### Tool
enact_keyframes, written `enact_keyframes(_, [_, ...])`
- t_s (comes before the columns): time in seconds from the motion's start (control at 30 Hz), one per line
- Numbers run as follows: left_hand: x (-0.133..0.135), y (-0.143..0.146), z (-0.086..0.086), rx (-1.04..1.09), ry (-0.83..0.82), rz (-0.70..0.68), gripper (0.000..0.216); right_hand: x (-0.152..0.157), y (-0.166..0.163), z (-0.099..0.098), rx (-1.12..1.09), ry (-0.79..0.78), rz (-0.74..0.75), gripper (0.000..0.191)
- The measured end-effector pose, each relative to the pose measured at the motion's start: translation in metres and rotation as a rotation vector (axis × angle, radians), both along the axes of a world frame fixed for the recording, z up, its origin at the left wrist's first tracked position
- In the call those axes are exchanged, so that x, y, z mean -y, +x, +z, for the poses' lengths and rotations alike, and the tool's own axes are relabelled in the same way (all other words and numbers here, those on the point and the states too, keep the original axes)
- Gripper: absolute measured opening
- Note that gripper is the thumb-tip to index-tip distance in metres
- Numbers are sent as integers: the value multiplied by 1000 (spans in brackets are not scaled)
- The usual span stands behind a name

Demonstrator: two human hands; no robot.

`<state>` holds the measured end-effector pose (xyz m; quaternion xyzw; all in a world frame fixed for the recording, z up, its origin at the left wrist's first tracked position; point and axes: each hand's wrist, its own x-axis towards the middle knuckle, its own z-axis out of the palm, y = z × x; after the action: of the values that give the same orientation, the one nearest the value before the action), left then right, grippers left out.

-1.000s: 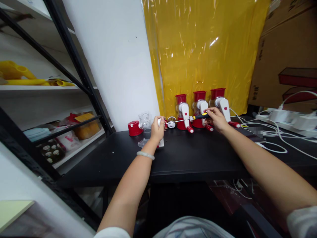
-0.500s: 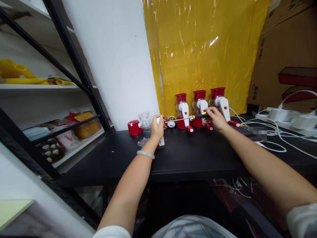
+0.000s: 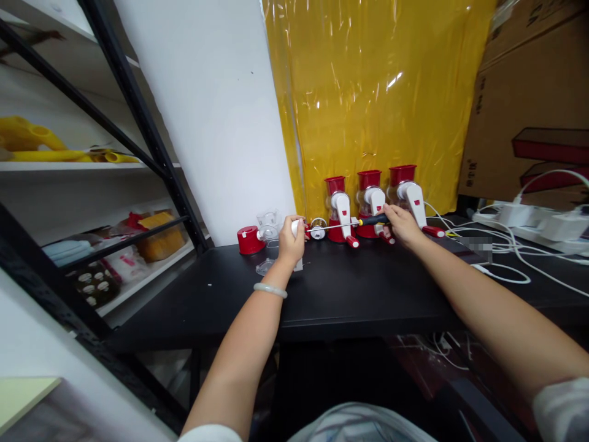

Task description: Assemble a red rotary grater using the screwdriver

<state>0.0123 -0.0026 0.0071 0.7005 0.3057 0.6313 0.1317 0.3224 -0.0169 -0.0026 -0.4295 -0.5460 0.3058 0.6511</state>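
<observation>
My left hand (image 3: 291, 242) is closed around a white handle part (image 3: 298, 264) that stands on the black table (image 3: 350, 294). My right hand (image 3: 402, 223) grips the black and yellow handle of a screwdriver (image 3: 350, 223). Its shaft lies level and its tip meets the part at my left hand. Just behind the part lie a clear plastic body (image 3: 269, 224) and a red cap (image 3: 249, 239). Three assembled red and white crank grinders (image 3: 373, 202) stand in a row behind the screwdriver.
Yellow plastic sheet (image 3: 368, 92) hangs behind the table. A black metal shelf (image 3: 92, 184) with yellow parts and bags stands at the left. White cables and power strips (image 3: 529, 227) lie at the right. Cardboard boxes (image 3: 534, 104) are stacked at the right rear.
Both hands stay in place with the screwdriver tip against the white part. My right hand has shifted slightly on the handle.
</observation>
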Motion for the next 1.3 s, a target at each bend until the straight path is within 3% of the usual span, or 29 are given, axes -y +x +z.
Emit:
enact_keyframes(0.13, [0, 0, 0, -12, 1, 0, 32, 0, -1, 2, -9, -29, -22, 49])
enact_keyframes(0.33, [-1, 1, -1, 2, -1, -7, 32, -5, -1, 5, -148, -60, 64, 15])
enact_keyframes(0.8, [-1, 1, -1, 12, -33, -25, 30, -4, 2, 4, -156, -14, 113, 19])
enact_keyframes(1.3, [0, -2, 0, 33, 130, 41, 31, 2, -4, 5, -156, 21, 152, 30])
